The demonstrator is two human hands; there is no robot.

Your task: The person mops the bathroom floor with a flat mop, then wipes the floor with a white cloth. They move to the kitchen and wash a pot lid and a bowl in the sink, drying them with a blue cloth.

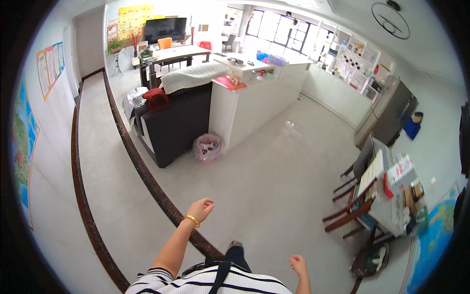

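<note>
My left hand [201, 210], with a gold bangle [192, 220] at the wrist, is raised over the tiled floor with its fingers loosely curled and nothing in it. At the lower right, my right hand [298, 264] hangs beside my body, its fingers bent and holding nothing visible. Neither hand touches anything. Below them shows my striped shirt with a dark strap, and one foot [236, 244] is on the floor. Ahead stands a pink waste bin [208, 147] with a plastic liner, at the corner of a dark sofa [183, 128].
A white counter [257, 106] runs away behind the bin. At right, a cluttered table [389, 205] with chairs and a white box [401, 174] stands near the wall, a refrigerator [389, 104] beyond. Dark brown floor strips [132, 150] run along the left, beside a wall with posters.
</note>
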